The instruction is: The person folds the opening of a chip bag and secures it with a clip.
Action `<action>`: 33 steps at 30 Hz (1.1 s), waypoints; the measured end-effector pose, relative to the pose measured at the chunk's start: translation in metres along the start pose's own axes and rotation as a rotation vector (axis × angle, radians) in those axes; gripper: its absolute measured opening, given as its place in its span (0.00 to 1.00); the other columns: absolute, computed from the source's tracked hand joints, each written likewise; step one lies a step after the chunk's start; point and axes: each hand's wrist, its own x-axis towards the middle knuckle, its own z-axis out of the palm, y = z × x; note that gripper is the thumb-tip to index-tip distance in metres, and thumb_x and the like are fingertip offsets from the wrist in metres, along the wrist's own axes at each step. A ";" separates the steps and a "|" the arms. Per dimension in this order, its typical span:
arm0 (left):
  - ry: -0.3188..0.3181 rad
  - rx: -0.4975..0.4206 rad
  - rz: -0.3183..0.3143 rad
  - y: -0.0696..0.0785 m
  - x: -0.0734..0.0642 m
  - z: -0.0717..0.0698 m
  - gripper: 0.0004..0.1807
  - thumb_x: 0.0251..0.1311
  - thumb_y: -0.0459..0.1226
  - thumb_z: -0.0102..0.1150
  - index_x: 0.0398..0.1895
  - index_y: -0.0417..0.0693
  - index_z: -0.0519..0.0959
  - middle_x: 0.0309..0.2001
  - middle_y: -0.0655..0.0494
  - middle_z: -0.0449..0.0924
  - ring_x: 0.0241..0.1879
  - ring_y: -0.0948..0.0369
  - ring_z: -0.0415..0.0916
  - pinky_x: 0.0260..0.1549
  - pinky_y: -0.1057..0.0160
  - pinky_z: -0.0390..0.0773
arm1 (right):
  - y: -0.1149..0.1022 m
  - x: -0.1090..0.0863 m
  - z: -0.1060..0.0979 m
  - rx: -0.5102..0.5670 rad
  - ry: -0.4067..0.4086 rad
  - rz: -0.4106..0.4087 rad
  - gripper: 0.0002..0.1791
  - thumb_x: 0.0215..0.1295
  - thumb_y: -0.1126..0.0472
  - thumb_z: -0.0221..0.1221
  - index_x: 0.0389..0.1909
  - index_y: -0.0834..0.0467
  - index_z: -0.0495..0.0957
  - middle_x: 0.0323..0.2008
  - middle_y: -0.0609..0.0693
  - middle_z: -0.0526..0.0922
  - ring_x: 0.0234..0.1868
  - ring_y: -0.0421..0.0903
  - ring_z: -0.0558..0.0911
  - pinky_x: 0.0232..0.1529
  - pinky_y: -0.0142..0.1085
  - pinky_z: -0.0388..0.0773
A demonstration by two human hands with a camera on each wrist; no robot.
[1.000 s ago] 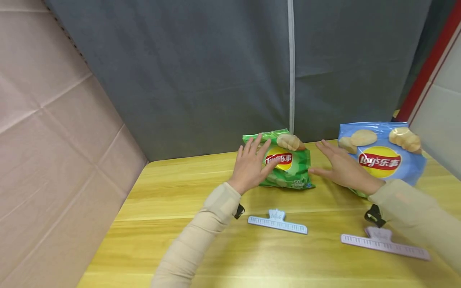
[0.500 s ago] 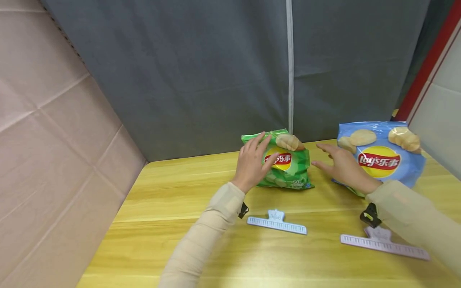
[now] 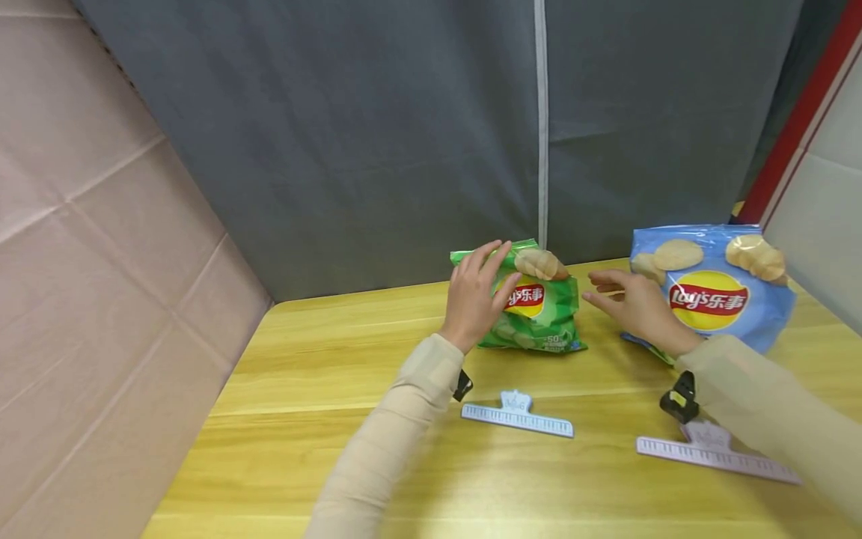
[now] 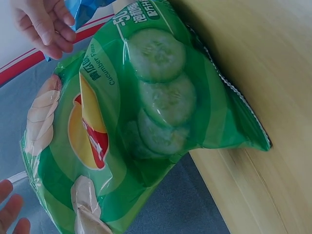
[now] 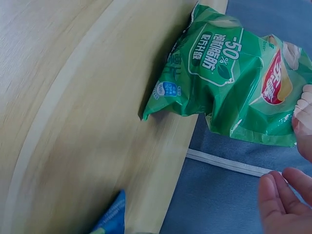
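A green Lay's chip bag (image 3: 535, 314), printed with cucumber slices, stands on the wooden table near the curtain. My left hand (image 3: 471, 299) is at its left side, fingers spread and slightly bent around nothing. In the left wrist view those fingers (image 4: 10, 209) show a small gap from the bag. Off the green bag's right side hovers my right hand (image 3: 643, 311), fingers loosely bent and holding nothing. Behind it a blue Lay's bag (image 3: 714, 299) stands, partly covered by that hand and sleeve. A light blue bar clip (image 3: 517, 419) with piano-key print lies before the green bag.
A pale purple bar clip (image 3: 717, 453) lies at the right, partly under the right sleeve. A grey curtain (image 3: 377, 150) hangs along the table's (image 3: 323, 352) back edge. Pinkish cloth (image 3: 108, 262) borders the left and a white panel (image 3: 828, 209) the right.
My left hand has shifted slightly right and its fingers have drawn closer together. My right hand's fingers have bent more. Bags and clips have stayed in place.
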 end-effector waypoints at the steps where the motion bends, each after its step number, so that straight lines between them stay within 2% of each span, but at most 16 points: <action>1: 0.006 -0.002 -0.001 0.000 0.001 0.000 0.25 0.60 0.47 0.50 0.59 0.50 0.67 0.56 0.53 0.67 0.53 0.56 0.65 0.51 0.58 0.64 | 0.000 0.000 0.000 0.010 -0.001 0.006 0.20 0.60 0.60 0.56 0.47 0.73 0.71 0.45 0.69 0.74 0.41 0.61 0.76 0.38 0.52 0.72; 7: 0.036 -0.042 -0.046 0.002 0.005 0.005 0.24 0.58 0.45 0.53 0.58 0.49 0.69 0.52 0.53 0.69 0.51 0.58 0.65 0.50 0.60 0.64 | 0.003 0.002 0.005 0.040 -0.007 0.032 0.21 0.61 0.60 0.55 0.46 0.74 0.71 0.44 0.70 0.74 0.39 0.61 0.76 0.40 0.52 0.72; 12: 0.030 -0.067 -0.102 0.004 0.010 0.009 0.24 0.58 0.46 0.53 0.58 0.51 0.69 0.52 0.54 0.68 0.51 0.58 0.63 0.50 0.60 0.63 | 0.004 0.004 0.008 0.035 0.014 0.030 0.19 0.60 0.62 0.56 0.45 0.74 0.72 0.43 0.69 0.75 0.38 0.60 0.77 0.38 0.51 0.72; 17: -0.044 -0.045 -0.152 0.006 0.018 0.009 0.26 0.59 0.49 0.51 0.60 0.52 0.67 0.54 0.54 0.66 0.53 0.57 0.60 0.51 0.59 0.60 | 0.005 0.005 0.009 0.030 0.006 0.051 0.19 0.60 0.61 0.55 0.46 0.73 0.72 0.43 0.69 0.75 0.38 0.61 0.77 0.37 0.51 0.73; 20: -0.111 -0.020 -0.178 0.007 0.021 0.009 0.27 0.59 0.50 0.50 0.61 0.54 0.65 0.56 0.54 0.64 0.54 0.56 0.57 0.51 0.59 0.59 | 0.006 0.006 0.010 0.057 -0.018 0.078 0.20 0.62 0.59 0.54 0.47 0.72 0.72 0.44 0.68 0.75 0.39 0.61 0.76 0.37 0.50 0.73; 23: -0.152 0.006 -0.195 0.007 0.025 0.010 0.27 0.58 0.51 0.50 0.61 0.57 0.65 0.57 0.55 0.63 0.54 0.56 0.56 0.51 0.58 0.58 | 0.007 0.008 0.012 0.092 -0.044 0.120 0.22 0.62 0.57 0.53 0.48 0.71 0.71 0.45 0.68 0.75 0.41 0.60 0.75 0.39 0.49 0.72; 27: -0.166 0.032 -0.194 0.008 0.028 0.012 0.26 0.58 0.51 0.50 0.61 0.58 0.66 0.56 0.56 0.64 0.54 0.56 0.56 0.51 0.57 0.57 | 0.007 0.009 0.014 0.116 -0.060 0.169 0.23 0.63 0.54 0.52 0.49 0.71 0.71 0.46 0.67 0.74 0.43 0.60 0.75 0.40 0.49 0.72; 33: -0.170 0.045 -0.193 0.008 0.032 0.012 0.25 0.57 0.50 0.52 0.60 0.61 0.66 0.54 0.58 0.67 0.52 0.57 0.57 0.51 0.59 0.58 | 0.004 0.010 0.017 0.135 -0.057 0.194 0.24 0.63 0.54 0.52 0.49 0.71 0.71 0.46 0.68 0.74 0.43 0.59 0.75 0.41 0.48 0.71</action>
